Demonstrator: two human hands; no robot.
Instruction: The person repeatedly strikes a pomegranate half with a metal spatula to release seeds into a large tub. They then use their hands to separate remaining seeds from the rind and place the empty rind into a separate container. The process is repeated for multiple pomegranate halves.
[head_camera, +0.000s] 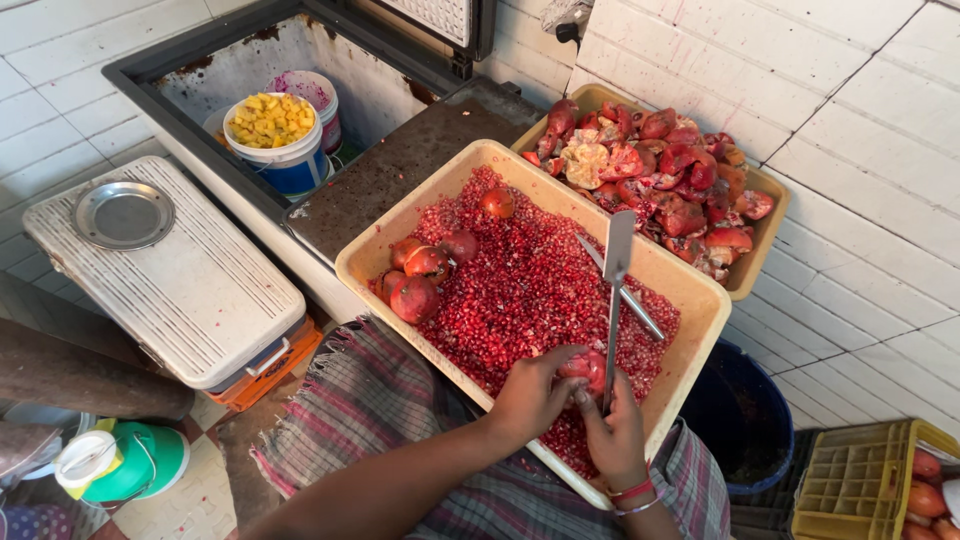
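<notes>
**Pomegranate in hand over the seed tray**

Closest to you, your left hand (535, 395) is curled around a piece of pomegranate (585, 368), fingers closed on it so it sits steady over the tray. Your right hand (618, 435) is wrapped shut on the handle of a knife (615, 290), blade pointing up and away from you, right beside the fruit.

Both hands hang over the near corner of the beige tray (700, 300), so loosened seeds (530, 285) drop straight into the red heap. A second knife (632, 298) lies on that heap. Further in, whole pomegranates (425, 275) wait along the tray's left side.

Beyond, a second tray (765, 200) keeps the emptied peels (665, 170) apart from the seeds. Farthest off, a bucket of yellow fruit chunks (272, 125) stands in the open chest.
</notes>
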